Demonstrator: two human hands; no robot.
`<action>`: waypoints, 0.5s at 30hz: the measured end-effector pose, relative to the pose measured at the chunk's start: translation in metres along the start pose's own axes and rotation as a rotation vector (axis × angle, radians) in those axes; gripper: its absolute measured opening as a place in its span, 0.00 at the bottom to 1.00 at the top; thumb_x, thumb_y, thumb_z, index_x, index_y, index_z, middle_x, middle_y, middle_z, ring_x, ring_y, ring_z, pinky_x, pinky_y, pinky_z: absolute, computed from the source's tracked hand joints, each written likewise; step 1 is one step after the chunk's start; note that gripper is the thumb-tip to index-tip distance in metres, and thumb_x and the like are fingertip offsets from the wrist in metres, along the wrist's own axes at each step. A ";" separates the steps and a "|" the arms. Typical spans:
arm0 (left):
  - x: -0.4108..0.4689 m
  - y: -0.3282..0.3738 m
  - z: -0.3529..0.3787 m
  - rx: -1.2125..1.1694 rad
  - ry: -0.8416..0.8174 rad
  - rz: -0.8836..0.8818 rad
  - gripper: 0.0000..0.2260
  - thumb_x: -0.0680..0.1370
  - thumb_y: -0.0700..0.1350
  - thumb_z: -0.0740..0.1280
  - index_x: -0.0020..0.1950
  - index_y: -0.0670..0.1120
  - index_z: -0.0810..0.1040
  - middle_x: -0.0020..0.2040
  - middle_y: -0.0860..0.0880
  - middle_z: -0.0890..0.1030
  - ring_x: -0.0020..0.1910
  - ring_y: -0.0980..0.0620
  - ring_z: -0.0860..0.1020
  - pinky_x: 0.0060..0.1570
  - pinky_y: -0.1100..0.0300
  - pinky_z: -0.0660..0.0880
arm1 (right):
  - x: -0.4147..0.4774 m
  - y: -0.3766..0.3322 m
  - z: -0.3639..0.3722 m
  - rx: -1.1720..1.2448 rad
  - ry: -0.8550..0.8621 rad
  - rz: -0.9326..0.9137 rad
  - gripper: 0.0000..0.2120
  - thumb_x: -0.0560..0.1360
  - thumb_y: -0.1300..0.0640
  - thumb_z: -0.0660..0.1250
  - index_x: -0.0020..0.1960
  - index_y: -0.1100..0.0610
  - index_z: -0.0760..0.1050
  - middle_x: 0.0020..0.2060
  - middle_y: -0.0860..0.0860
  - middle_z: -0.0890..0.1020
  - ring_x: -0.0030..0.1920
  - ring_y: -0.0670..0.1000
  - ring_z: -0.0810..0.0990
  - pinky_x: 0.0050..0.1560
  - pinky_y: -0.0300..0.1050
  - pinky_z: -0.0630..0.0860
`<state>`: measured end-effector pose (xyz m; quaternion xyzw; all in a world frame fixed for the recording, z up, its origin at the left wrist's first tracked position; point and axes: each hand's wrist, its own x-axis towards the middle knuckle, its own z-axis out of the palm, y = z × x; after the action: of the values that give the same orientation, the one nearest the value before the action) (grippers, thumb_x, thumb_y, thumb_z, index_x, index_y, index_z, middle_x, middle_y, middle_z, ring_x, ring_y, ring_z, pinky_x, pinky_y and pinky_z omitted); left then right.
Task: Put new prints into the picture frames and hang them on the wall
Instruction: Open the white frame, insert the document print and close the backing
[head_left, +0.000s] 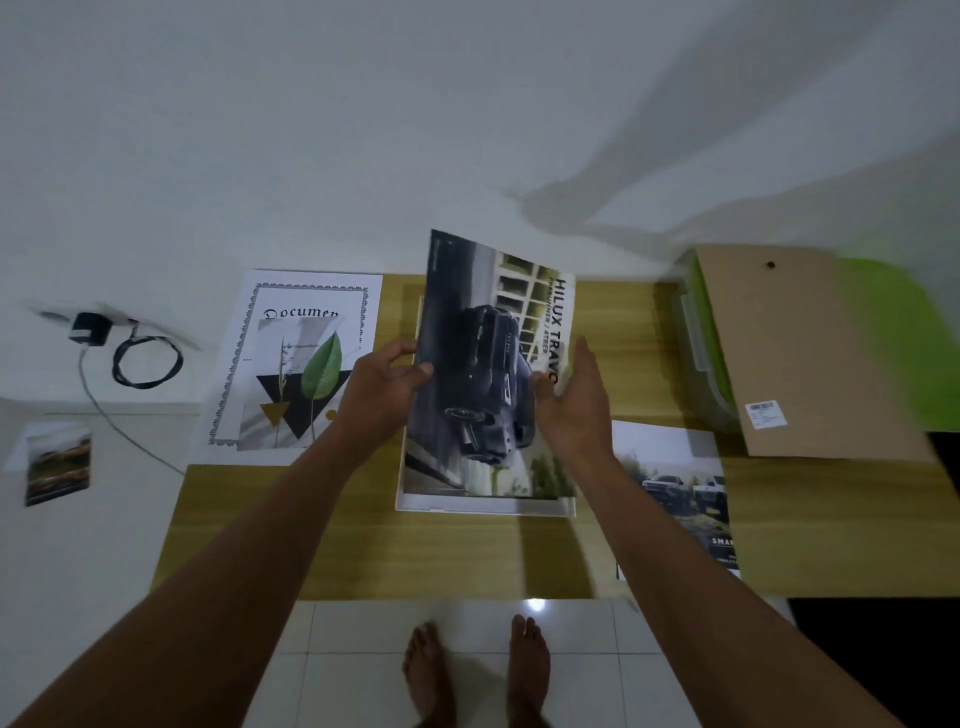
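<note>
A car print (478, 374) showing a dark truck and the words HILUX lies tilted over a white picture frame (483, 506) on the wooden table (363, 540). My left hand (382, 387) pinches the print's left edge, thumb on top. My right hand (576, 400) is at the print's right edge with straight fingers, thumb touching the paper. To the left lies a leaf print (301, 384) on top of a document sheet (306, 296). A second car print (675, 493) lies at the right.
A brown backing board (800, 353) leans over a green plastic box (893, 332) at the far right. A small photo (57, 462) and a black charger with cable (124, 348) lie on the white surface at left. The white wall rises behind. My bare feet (478, 670) stand on tile.
</note>
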<state>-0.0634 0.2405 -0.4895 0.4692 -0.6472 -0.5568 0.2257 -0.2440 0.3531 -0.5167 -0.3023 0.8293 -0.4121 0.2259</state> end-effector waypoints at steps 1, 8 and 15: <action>0.001 0.006 0.002 -0.018 -0.015 0.005 0.06 0.79 0.39 0.66 0.53 0.48 0.79 0.36 0.52 0.85 0.35 0.54 0.83 0.32 0.61 0.77 | 0.003 -0.011 0.000 -0.076 -0.029 -0.044 0.28 0.81 0.50 0.63 0.78 0.51 0.58 0.75 0.53 0.66 0.76 0.55 0.62 0.73 0.52 0.63; -0.002 0.027 0.030 -0.234 -0.208 -0.164 0.13 0.83 0.49 0.58 0.60 0.52 0.80 0.50 0.50 0.85 0.47 0.51 0.84 0.40 0.57 0.81 | -0.011 -0.056 0.000 0.120 -0.309 -0.034 0.19 0.82 0.39 0.54 0.63 0.46 0.77 0.57 0.45 0.81 0.57 0.47 0.78 0.57 0.46 0.74; 0.002 0.035 0.047 -0.268 -0.193 -0.186 0.13 0.82 0.46 0.58 0.58 0.53 0.82 0.56 0.50 0.83 0.56 0.49 0.80 0.49 0.55 0.77 | -0.016 -0.056 -0.026 0.089 -0.177 -0.082 0.18 0.80 0.63 0.62 0.65 0.48 0.75 0.55 0.46 0.81 0.54 0.47 0.79 0.55 0.46 0.78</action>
<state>-0.1158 0.2603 -0.4702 0.4371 -0.5395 -0.6991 0.1707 -0.2307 0.3520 -0.4546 -0.3608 0.7738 -0.4294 0.2943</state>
